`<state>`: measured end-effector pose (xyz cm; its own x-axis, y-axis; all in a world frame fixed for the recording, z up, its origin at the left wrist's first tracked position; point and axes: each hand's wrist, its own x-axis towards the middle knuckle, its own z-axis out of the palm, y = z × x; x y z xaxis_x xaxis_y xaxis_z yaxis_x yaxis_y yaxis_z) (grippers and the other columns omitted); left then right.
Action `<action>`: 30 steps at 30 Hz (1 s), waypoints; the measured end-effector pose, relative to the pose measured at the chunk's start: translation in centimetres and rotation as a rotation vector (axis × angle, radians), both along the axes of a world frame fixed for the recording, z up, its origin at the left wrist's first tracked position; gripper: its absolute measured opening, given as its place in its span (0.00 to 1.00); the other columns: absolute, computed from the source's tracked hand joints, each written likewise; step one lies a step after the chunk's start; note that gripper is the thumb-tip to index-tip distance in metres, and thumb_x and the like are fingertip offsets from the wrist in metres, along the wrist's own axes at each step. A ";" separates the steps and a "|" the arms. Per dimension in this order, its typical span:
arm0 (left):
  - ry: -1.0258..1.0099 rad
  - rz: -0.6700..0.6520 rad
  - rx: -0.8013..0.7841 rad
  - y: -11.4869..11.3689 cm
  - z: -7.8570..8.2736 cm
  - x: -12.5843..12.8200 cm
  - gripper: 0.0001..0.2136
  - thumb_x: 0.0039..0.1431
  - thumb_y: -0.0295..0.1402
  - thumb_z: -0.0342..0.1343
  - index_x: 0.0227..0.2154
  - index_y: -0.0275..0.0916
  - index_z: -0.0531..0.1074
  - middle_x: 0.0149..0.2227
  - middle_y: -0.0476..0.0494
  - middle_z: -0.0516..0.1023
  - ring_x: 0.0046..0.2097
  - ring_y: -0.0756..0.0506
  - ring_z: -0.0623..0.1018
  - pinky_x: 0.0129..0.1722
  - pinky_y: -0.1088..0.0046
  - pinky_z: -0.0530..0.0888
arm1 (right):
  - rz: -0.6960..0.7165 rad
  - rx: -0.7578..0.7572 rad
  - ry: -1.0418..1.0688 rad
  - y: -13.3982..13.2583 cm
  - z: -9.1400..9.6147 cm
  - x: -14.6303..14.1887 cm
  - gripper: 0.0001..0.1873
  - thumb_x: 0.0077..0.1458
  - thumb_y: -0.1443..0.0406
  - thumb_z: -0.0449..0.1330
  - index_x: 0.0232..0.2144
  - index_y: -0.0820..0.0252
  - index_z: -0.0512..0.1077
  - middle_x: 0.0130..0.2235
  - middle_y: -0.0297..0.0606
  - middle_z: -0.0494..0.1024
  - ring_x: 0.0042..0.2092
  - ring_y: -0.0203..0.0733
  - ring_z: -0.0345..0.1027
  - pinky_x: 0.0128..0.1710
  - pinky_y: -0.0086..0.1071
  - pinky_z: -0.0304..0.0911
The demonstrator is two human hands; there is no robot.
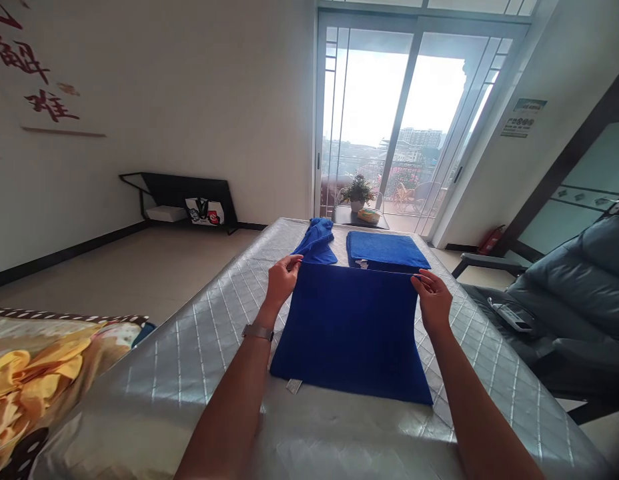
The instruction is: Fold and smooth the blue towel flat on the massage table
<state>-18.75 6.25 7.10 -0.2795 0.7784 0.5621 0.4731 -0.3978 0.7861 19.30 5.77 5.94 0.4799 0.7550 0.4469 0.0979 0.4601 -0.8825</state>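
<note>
A blue towel (354, 327) is stretched between my hands, its far edge lifted and its near edge lying on the silver quilted mattress (214, 313). My left hand (283, 279) pinches the towel's far left corner. At the opposite corner, my right hand (433, 297) pinches the cloth between thumb and fingers. A white label (293, 386) sticks out at the near left. Beyond the raised edge lies a stack of folded blue towels (387, 249), partly hidden. To its left is a crumpled blue towel (318, 240).
A dark armchair (579, 287) stands to the right, with a white device (509, 315) on its seat. Yellow cloth (34, 380) lies on bedding at lower left. A potted plant (358, 192) sits on a small table before the sliding glass door (369, 100).
</note>
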 end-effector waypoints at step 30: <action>-0.772 -0.441 0.331 -8.8 6.3 -2.4 0.17 0.45 0.41 0.75 0.38 0.49 0.78 0.32 0.56 0.78 0.33 0.52 0.78 0.35 0.78 0.76 | 0.097 0.283 0.217 -7.5 6.5 2.0 0.12 0.48 0.59 0.73 0.36 0.43 0.77 0.38 0.26 0.81 0.35 0.36 0.76 0.35 0.32 0.75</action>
